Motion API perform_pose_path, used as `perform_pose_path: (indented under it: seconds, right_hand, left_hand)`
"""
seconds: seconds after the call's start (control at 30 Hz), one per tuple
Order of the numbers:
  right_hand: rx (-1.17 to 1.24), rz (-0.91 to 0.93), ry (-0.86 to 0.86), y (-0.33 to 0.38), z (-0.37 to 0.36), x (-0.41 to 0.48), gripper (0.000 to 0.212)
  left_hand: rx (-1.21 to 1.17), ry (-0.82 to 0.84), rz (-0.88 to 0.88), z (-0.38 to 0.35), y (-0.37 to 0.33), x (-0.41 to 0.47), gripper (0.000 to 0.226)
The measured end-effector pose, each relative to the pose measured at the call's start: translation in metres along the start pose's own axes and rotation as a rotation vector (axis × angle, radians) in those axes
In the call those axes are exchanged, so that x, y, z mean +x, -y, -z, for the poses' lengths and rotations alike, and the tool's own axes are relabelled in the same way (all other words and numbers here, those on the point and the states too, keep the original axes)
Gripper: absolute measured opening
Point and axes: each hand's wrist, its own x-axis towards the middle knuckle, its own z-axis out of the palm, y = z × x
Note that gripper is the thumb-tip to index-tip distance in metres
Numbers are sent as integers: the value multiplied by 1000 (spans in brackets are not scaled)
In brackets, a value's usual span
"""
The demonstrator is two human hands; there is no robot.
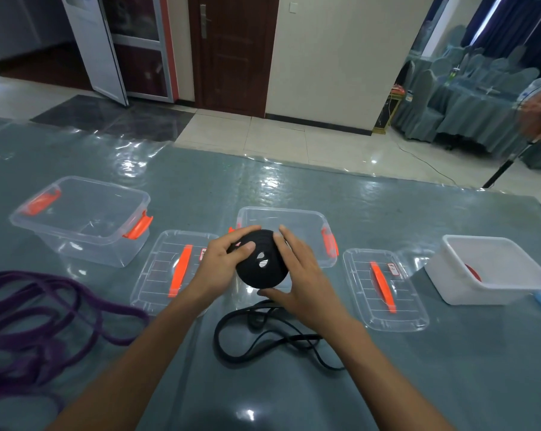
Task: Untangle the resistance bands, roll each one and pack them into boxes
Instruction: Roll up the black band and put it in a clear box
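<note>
Fingers (247, 233) of the left hand (224, 264) curl over the upper left of the black roll (260, 262), with the thumb across its face, gripping it. Fingers (288, 239) of the right hand (303, 275) lie nearly straight and flat against the roll's right side, thumb beneath, pressing without closing round it. The black roll, a coiled resistance band, shows pale teardrop-shaped spots on its face that do not read as writing; it is held over the bench (294, 181). Its unrolled tail (263, 335) lies in loops on the bench, nearer the person than the roll. Directly behind the roll stands the centre box (297, 216), clear, open, with orange latches; the left box (79, 219), of the same kind, stands well to the roll's left. Two clear lids with orange handles lie flat: the left lid (157, 275) just left of the roll, the right lid (384, 306) to its right. Each bears a small red-and-white sticker whose writing is too small to read. A tangled purple band (30, 321) lies far left of the roll; a white tub (487, 290) stands far right.
</note>
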Motion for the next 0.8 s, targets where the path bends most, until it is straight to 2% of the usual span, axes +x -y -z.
perform_pose_path:
  seconds: [0.13, 0.3, 0.43, 0.5, 0.6, 0.8]
  right_hand:
    - [50, -87, -22, -7, -6, -5, 94]
    - [91, -180, -120, -33, -11, -10, 79]
    - [62, -233, -148, -64, -15, 2, 77]
    - [68, -253, -116, -80, -18, 12, 79]
    - [67, -273, -41, -105, -25, 32, 80]
    - [84, -308, 243, -158, -51, 74, 82]
  left_hand:
    - [42, 14, 42, -12, 10, 8, 32]
    - [76, -64, 58, -45, 36, 24, 26]
    - [270, -144, 3, -63, 52, 43, 27]
    - [425, -173, -31, -65, 56, 59, 30]
    - [600, -122, -10, -59, 65, 91, 32]
    - [759, 33, 203, -53, 88, 146, 39]
